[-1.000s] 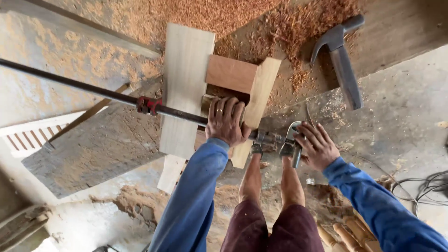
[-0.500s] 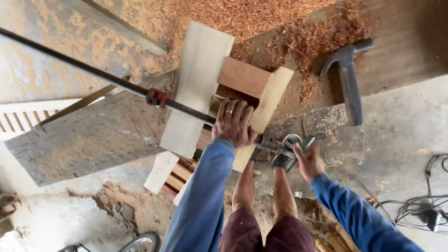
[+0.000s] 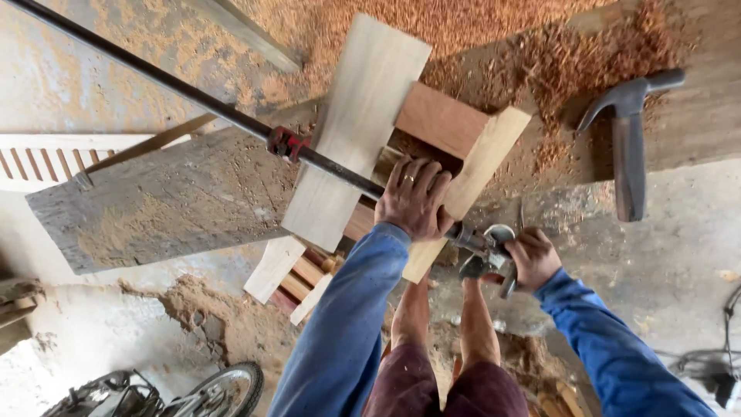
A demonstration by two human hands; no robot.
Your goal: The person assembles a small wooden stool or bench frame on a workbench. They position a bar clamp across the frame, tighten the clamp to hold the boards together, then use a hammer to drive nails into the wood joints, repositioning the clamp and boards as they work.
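- the floor [image 3: 679, 262] is grey and dusty, with heaps of reddish wood shavings [image 3: 478, 31] far past the hands.
- a big rough board [image 3: 154, 208] lies to the left of the hands, and a hammer [image 3: 627, 139] rests above and right of the right hand, well apart.
- there is open floor to the right of the hands.
- the left hand [image 3: 413, 201] lies flat, fingers spread, on the pale wooden boards [image 3: 363, 131], right beside the long bar clamp [image 3: 231, 116] that runs over them.
- the right hand [image 3: 532, 259] is closed around the clamp's metal handle [image 3: 486, 255] at the near end of the bar.
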